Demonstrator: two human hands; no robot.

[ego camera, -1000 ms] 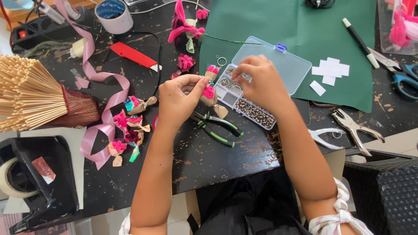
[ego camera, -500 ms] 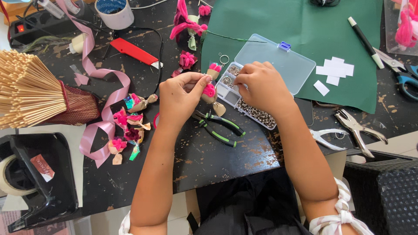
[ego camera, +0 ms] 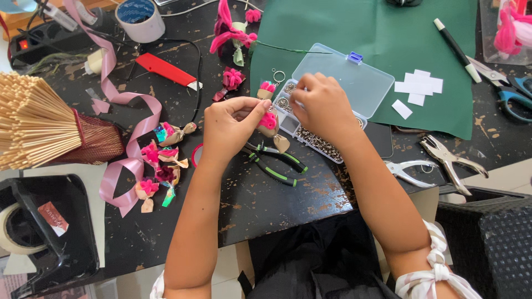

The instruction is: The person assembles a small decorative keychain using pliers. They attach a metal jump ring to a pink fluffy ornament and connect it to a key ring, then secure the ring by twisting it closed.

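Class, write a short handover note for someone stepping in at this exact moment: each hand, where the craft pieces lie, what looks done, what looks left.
Left hand: pinches a small pink-tufted ornament above the table.
Right hand: fingertips in the open clear parts box, over its metal rings.
Green-handled pliers lie just below the hands.
Looks done: several similar ornaments lie beside the pink ribbon.
Looks left: the held piece shows no ring attached; one more tufted piece rests by the box.
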